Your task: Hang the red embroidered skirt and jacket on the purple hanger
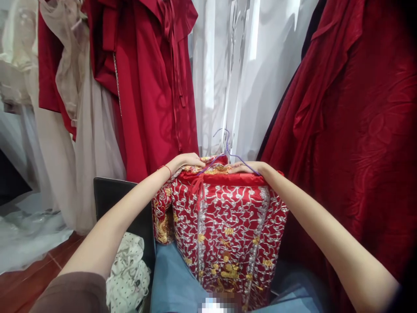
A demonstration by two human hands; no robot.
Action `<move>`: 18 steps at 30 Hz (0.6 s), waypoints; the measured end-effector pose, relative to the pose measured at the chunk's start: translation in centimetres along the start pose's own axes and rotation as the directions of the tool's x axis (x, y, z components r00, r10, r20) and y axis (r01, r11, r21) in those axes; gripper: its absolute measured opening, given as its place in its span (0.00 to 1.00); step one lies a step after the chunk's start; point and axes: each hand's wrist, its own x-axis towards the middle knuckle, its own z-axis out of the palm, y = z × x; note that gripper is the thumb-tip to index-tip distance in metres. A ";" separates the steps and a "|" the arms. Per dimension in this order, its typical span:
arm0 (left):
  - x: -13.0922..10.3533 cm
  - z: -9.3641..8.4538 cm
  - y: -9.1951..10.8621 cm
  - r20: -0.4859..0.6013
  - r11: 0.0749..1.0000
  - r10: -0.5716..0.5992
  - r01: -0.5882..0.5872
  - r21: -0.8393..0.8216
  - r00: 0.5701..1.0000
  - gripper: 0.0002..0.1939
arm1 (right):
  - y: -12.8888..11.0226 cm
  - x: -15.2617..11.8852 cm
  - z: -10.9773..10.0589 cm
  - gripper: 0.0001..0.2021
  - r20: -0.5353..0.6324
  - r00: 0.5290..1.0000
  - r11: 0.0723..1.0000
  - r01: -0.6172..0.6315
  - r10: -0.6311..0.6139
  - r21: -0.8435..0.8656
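A red garment with silver and gold embroidery [228, 217] hangs upright before me over my lap, its plain red top band running across the front. A purple wire hanger [227, 148] rises from its top, hook upward. Gold-patterned cloth [215, 167] shows behind the band. My left hand [191, 160] is closed on this embroidered clothing at the top left, its fingertips partly hidden. At the top right, my right hand [245, 167] grips the cloth beside the hanger's arm, fingers pointing inward and thumb hidden. A gold-trimmed sleeve-like part [163, 217] hangs at the left.
Red dresses hang at the left [143, 87] and the right [365, 130]. Pale gowns [48, 143] hang further left. White curtain-like fabric [213, 65] is behind the hanger. A dark panel [110, 195] and dotted white cloth [128, 274] are beside my left leg.
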 end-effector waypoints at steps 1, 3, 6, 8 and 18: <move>0.2 0.0 -0.3 -0.069 0.988 -0.051 0.061 0.145 0.996 0.15 | -0.1 0.0 0.0 0.29 0.006 1.000 0.999 -0.028 0.028 0.042; 0.8 0.4 -1.2 -0.227 0.926 -0.144 0.213 0.313 0.963 0.17 | -0.1 0.2 0.0 0.30 -0.013 0.998 0.994 -0.063 0.064 0.089; 1.8 1.8 -3.2 -0.457 0.833 -0.249 0.429 0.348 0.854 0.20 | -0.1 0.4 0.2 0.31 -0.121 0.992 0.998 -0.021 0.028 0.061; 2.3 2.5 -5.0 -0.566 0.811 -0.236 0.481 0.333 0.790 0.20 | 0.0 0.6 0.3 0.30 -0.208 0.978 1.000 0.010 -0.012 -0.008; 3.3 2.5 -10.1 -0.625 0.907 -0.402 0.386 -0.170 0.669 0.12 | 0.2 1.2 1.2 0.33 -0.327 0.945 0.937 -0.119 0.005 -0.329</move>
